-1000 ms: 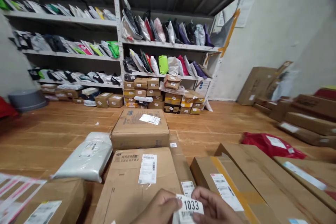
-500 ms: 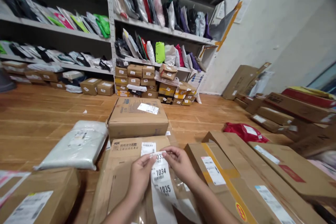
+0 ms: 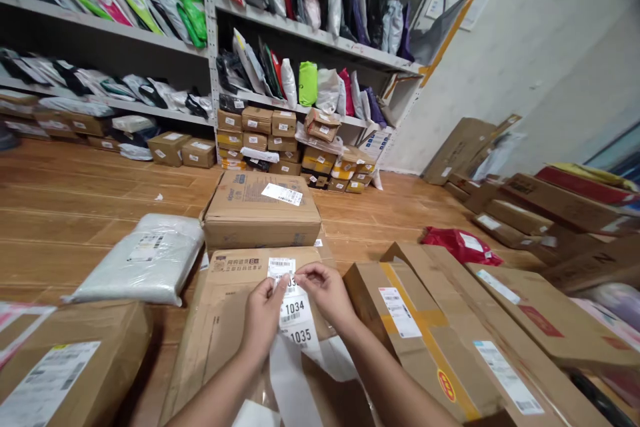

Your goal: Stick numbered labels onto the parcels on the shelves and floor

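Pinching a white numbered label strip (image 3: 295, 320), both hands' fingers (image 3: 280, 287) grip it.

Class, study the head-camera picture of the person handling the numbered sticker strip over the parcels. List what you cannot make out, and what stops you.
1. The top number on the sticker strip, head view: the left hand and right hand cover it; only 1034 and 1035 read.
2. The shipping label on the cardboard box: print too small.
3. The strip's lower end: cut off by the bottom edge.
4. The shelf parcels: labels too small and far.
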### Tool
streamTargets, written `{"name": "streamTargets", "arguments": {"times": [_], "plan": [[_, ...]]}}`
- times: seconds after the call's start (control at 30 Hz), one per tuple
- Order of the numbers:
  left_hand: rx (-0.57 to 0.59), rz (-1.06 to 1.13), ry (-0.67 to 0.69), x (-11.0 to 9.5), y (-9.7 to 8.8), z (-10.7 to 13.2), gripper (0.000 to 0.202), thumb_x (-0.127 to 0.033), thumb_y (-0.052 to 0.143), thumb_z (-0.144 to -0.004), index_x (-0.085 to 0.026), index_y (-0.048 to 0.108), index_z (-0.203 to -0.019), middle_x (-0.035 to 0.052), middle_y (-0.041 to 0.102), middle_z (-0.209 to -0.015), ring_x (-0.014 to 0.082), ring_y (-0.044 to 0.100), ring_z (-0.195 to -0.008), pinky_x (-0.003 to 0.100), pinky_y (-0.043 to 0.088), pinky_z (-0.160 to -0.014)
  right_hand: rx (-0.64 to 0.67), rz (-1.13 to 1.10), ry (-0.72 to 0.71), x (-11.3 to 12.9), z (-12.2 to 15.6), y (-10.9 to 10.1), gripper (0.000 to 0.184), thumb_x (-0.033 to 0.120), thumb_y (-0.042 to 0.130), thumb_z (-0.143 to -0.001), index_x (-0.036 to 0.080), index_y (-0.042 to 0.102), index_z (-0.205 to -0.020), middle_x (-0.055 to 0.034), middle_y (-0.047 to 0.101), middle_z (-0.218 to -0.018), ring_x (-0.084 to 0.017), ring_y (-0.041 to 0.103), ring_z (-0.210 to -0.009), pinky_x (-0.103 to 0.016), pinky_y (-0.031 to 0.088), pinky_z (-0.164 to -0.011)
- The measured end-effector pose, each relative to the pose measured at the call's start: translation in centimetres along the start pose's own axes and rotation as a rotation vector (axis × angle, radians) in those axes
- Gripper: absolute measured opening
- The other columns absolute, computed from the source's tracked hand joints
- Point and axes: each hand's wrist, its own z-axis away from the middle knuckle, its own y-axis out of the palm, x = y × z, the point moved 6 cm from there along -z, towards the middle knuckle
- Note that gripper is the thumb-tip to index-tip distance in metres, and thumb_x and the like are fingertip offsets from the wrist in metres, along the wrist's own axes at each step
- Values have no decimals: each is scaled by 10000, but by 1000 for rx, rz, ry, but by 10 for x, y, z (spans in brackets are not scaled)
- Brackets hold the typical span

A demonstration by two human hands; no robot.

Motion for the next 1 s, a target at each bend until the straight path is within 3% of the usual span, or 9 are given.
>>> {"name": "streamTargets", "arguments": {"times": [0.1, 0.2, 0.27, 0.43, 0.67, 0.77, 0.87, 1.0], "plan": [[47, 15, -70, 8, -1, -8, 536, -566, 740, -543, -123, 645, -830, 28, 659, -673, 164, 584, -621, 239, 447, -563, -12, -3, -12, -8, -14, 11, 183, 346, 708, -625, 175, 669, -679, -56, 695, -714, -169, 604, -647, -300, 475, -648], [-23, -79, -78, 15, -13, -19, 541, -615, 682, -544, -110, 647, -735, 59, 666, -647, 162, 560, -563, 242, 409, -515, -5, 18, -62, -14, -39, 23, 146, 305, 708, -596, 173, 657, -634, -50, 683, -681, -175, 600, -639, -304, 480, -649], [-36, -120, -71, 20, -17, -23, 505, -593, 690, -525, -116, 642, -685, 67, 670, -639, 175, 568, -569, 250, 410, -522, -66, 45, -110, -16, -61, 27, 119, 287, 669, -626, 173, 651, -652, -46, 669, -690, -171, 584, -647, -302, 471, -656], [29, -239, -17, 35, -8, -17, 367, -507, 681, -565, -151, 595, -583, 30, 625, -548, 187, 565, -583, 251, 403, -536, -250, 126, -241, -17, -103, 30, 131, 317, 632, -691, 187, 622, -677, -31, 611, -729, -163, 532, -678, -292, 441, -682], [75, -348, 18, 42, -3, -18, 328, -486, 614, -625, -189, 492, -562, 0, 573, -537, 161, 528, -561, 233, 358, -520, -322, 160, -319, -13, -95, 27, 211, 394, 657, -690, 197, 593, -646, -17, 565, -699, -158, 494, -646, -287, 426, -646], [81, -361, 17, 42, -3, -20, 313, -482, 591, -626, -194, 482, -571, 7, 569, -548, 168, 529, -573, 238, 355, -528, -346, 99, -292, -5, -95, 17, 260, 439, 664, -667, 193, 584, -683, -23, 588, -710, -161, 523, -663, -285, 443, -637], [84, -367, 15, 42, -2, -20, 316, -481, 585, -632, -202, 457, -554, 1, 565, -539, 162, 525, -563, 235, 341, -525, -372, 3, -180, 3, -115, 10, 289, 449, 668, -657, 190, 561, -728, -26, 609, -683, -159, 555, -626, -283, 469, -592], [85, -386, 12, 44, -2, -22, 324, -491, 577, -648, -208, 446, -557, -12, 554, -534, 155, 512, -551, 235, 327, -520, -349, -67, 2, 10, -154, 23, 168, 300, 692, -680, 197, 562, -710, 3, 615, -614, -141, 582, -564, -260, 495, -554]]}}
